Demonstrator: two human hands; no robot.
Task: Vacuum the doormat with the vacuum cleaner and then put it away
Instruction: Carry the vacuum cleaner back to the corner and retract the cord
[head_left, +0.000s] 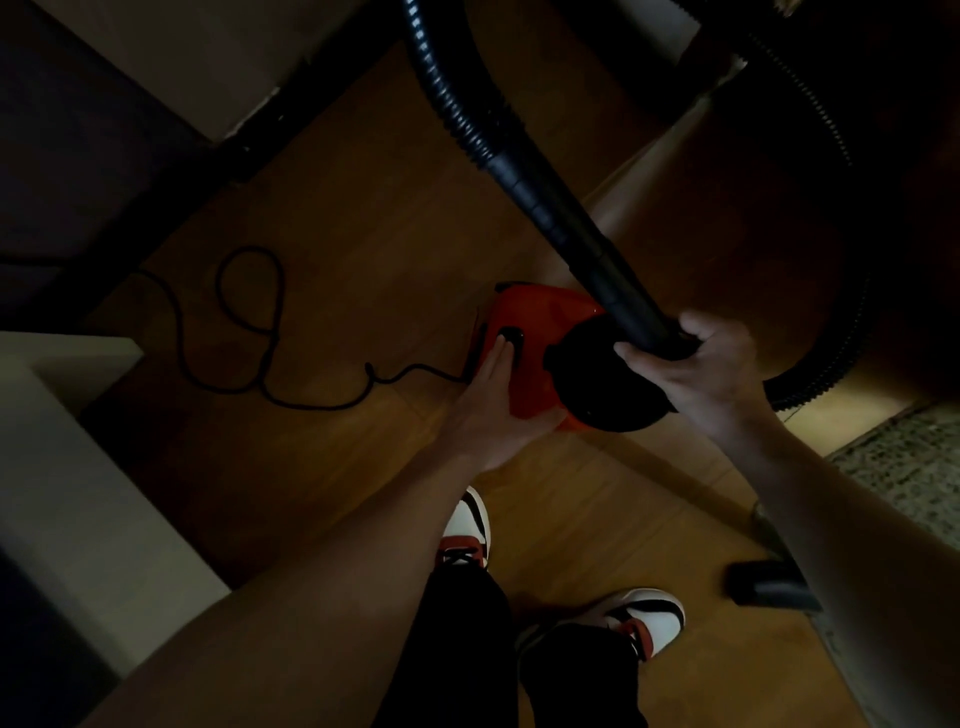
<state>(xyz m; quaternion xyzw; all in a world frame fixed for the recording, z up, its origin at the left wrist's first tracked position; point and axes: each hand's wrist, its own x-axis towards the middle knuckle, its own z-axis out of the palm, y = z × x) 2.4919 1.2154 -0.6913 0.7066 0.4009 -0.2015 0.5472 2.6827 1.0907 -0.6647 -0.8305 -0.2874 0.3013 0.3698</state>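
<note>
A red and black vacuum cleaner (550, 332) sits on the wooden floor in the middle of the dim view. My left hand (493, 400) lies flat on its red top, fingers stretched to a black button (511, 335). My right hand (701, 369) is closed around the lower end of the black hose tube (587, 239), where it meets the black round part of the body. The ribbed hose (457, 98) runs up out of view and loops back on the right. A dark floor nozzle (769, 584) lies at the lower right. No doormat is recognisable.
A black power cord (244, 332) lies in loops on the floor left of the vacuum. A pale cabinet or wall edge (78, 467) stands at the left. Speckled stone flooring (904, 467) begins at the right. My two feet in white, red and black shoes (467, 530) stand below.
</note>
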